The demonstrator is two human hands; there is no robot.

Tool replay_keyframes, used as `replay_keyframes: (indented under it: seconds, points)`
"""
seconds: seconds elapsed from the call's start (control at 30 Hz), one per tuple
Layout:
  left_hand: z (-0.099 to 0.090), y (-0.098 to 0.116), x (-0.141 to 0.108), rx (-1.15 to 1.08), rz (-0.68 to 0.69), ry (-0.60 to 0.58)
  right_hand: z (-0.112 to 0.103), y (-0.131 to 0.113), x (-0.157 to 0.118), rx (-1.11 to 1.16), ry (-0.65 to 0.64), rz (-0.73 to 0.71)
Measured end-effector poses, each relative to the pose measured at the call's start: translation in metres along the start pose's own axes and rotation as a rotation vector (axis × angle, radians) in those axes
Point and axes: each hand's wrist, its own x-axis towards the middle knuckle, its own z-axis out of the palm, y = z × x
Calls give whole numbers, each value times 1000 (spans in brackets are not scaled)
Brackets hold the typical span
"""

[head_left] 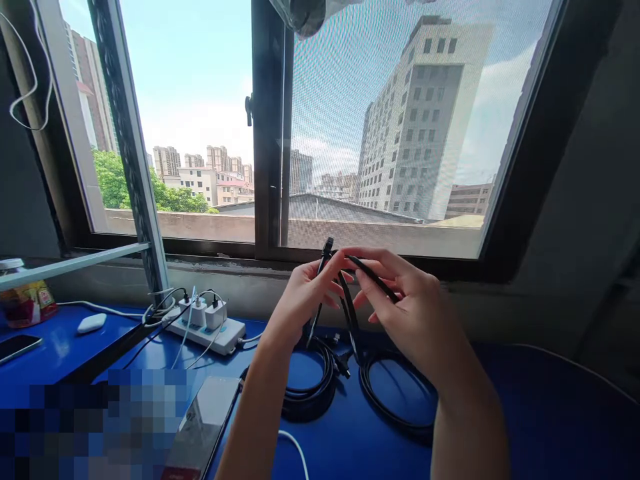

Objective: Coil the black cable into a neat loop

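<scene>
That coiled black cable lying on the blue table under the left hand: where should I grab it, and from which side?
Probably take the coiled black cable across its bundled loops at the near left edge, coming down from above. The turns lie flat and stacked on the blue table, so there one pinch could gather them all. The far side is crowded by plugs and the left hand.

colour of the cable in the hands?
Black. The cable held between left hand and right hand shows best in the head view.

The black cable (373, 277) looks like matt, smooth rubbery plastic. The desk (525, 413) is blue with a smooth, slightly glossy finish. The power strip (207, 331) is glossy white plastic. The phone (203, 427) has a shiny glass face.
</scene>
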Motion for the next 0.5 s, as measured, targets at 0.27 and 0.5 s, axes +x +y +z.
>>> replay_keyframes:
  seconds: [0.27,0.5]
  points:
    - [-6,1,2,-66,-33,124,8,-5,1,169,-72,108]
    - [-19,4,1,-95,-73,193,-21,8,-10,231,-584,416]
